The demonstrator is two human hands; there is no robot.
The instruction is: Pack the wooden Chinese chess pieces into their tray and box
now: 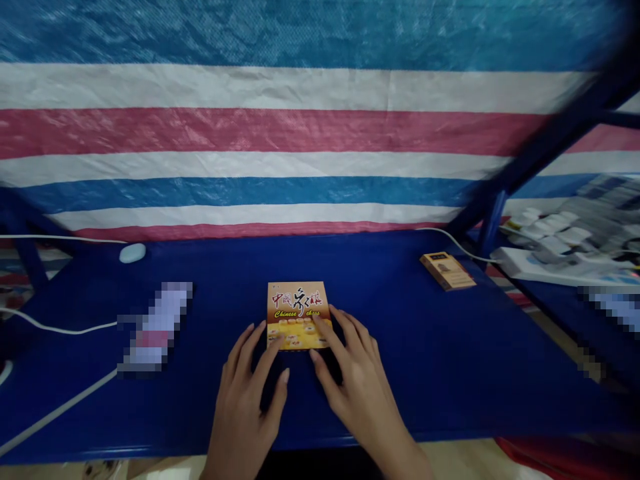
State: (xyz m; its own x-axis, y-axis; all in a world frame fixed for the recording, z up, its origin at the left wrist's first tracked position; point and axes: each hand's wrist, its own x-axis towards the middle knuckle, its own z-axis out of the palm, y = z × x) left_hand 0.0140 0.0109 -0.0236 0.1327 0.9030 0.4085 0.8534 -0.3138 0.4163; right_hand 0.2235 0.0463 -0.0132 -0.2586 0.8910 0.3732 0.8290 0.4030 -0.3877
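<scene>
A small square Chinese chess box [295, 313], yellow and brown with printed pieces on its lid, lies flat on the blue table [380, 267]. At its near left corner is my left hand [247, 393], fingers spread, with the index fingertip over the lid's lower left part. My right hand [355, 373] rests at the right side, its index finger reaching onto the lid and its thumb by the near edge. Neither hand is wrapped around the box. Its contents are hidden under the lid.
A blurred-out phone-like rectangle [157, 327] lies to the left, near white cables. Behind it sits a pale rounded object [133, 253]. A small tan carton [447, 271] stands at the back right. Beyond the frame bar [530, 147] are a power strip [555, 267] and plugs. Striped sheeting [280, 133] hangs behind.
</scene>
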